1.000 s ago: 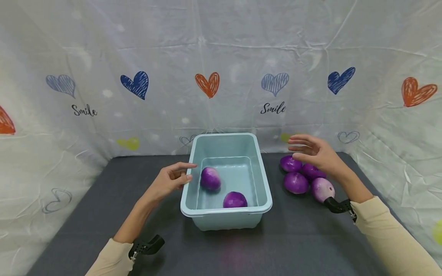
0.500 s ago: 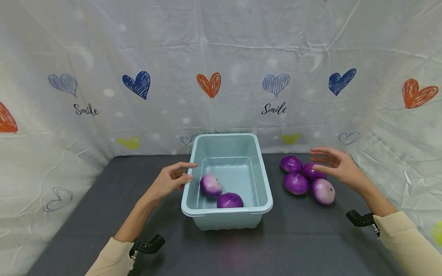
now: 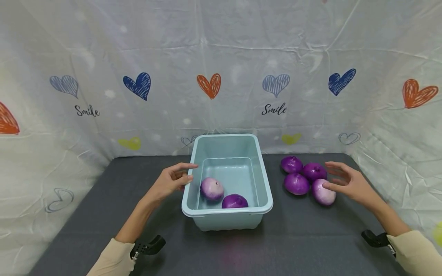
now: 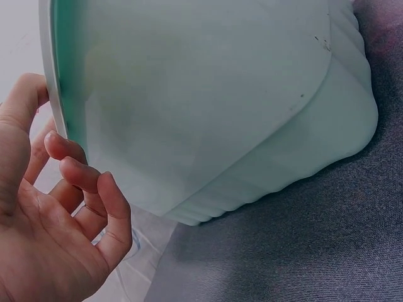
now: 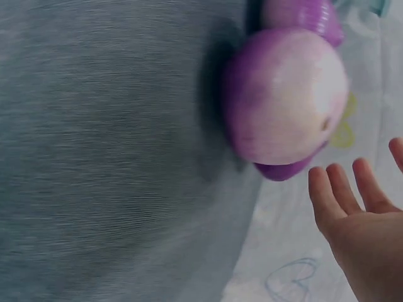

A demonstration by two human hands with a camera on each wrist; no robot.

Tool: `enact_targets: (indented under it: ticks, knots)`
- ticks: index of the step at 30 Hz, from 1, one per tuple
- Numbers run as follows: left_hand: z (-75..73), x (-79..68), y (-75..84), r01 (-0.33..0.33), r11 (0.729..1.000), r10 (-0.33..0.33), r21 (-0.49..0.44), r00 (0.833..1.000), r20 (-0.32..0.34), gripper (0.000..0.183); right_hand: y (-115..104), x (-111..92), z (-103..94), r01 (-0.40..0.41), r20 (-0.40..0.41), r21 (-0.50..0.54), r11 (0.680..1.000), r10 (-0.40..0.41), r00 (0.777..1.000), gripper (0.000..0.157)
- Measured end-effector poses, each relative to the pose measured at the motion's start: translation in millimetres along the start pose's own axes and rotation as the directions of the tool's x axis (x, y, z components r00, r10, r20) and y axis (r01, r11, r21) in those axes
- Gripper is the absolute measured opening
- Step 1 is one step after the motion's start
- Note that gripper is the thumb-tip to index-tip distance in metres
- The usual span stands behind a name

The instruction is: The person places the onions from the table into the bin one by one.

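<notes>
My left hand (image 3: 170, 180) pinches the left rim of a pale blue plastic bin (image 3: 229, 222) between thumb and index finger. The other fingers curl beside the bin's outer wall (image 4: 208, 94) in the left wrist view. Inside the bin lie a whitish-purple onion (image 3: 212, 189) and a darker purple onion (image 3: 235, 201), the latter partly behind the front rim. My right hand (image 3: 352, 184), fingers spread and holding nothing, is at the right of a pale purple onion (image 3: 324, 192). In the right wrist view, its fingers are apart from that pale onion (image 5: 286, 97).
Beside the pale onion sit more purple onions: one at the back (image 3: 291, 164), one at the front left (image 3: 296, 184) and one nearest the hand (image 3: 314, 171). A dark cloth (image 3: 145, 214) covers the table. Behind it hangs a white curtain (image 3: 235, 111) with printed hearts.
My right hand has moved right and down from above the onion group to its right side. Both onions in the bin have rolled and shifted. My left hand stays at the rim.
</notes>
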State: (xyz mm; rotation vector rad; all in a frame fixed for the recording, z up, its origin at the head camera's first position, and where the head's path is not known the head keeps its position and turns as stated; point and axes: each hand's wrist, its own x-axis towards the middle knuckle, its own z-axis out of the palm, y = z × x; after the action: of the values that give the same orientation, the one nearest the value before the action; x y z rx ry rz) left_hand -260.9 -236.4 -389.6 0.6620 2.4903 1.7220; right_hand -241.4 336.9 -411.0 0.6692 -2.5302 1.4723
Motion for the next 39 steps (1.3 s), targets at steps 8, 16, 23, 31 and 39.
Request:
enact_targets:
  ticks: [8,16,23,31,39]
  knots:
    - [1.1,0.0,-0.1,0.006,1.0,-0.006,-0.006,1.0,-0.001,0.042,13.3,-14.8,9.2,-0.055,-0.011,-0.043,0.998,0.054,0.998,0.071]
    - [2.2,-0.3,1.3,0.019,1.0,-0.019,-0.014,1.0,-0.001,0.044,24.7,-19.2,14.9,-0.082,0.008,-0.029,0.996,0.083,0.997,0.074]
    - [2.0,-1.3,0.4,0.01,1.0,-0.01,-0.026,1.0,0.001,0.043,29.0,-18.5,15.6,-0.101,0.026,-0.032,0.994,0.101,0.995,0.07]
    - [1.6,-1.9,-0.1,0.008,0.999,-0.008,-0.032,1.0,0.002,0.044,32.0,-16.3,14.6,-0.077,0.027,-0.08,0.994,0.08,0.996,0.066]
    - [2.2,-1.1,0.0,0.007,1.0,-0.007,-0.015,1.0,-0.008,0.044,31.4,-16.2,15.0,-0.069,0.032,-0.076,0.995,0.072,0.997,0.064]
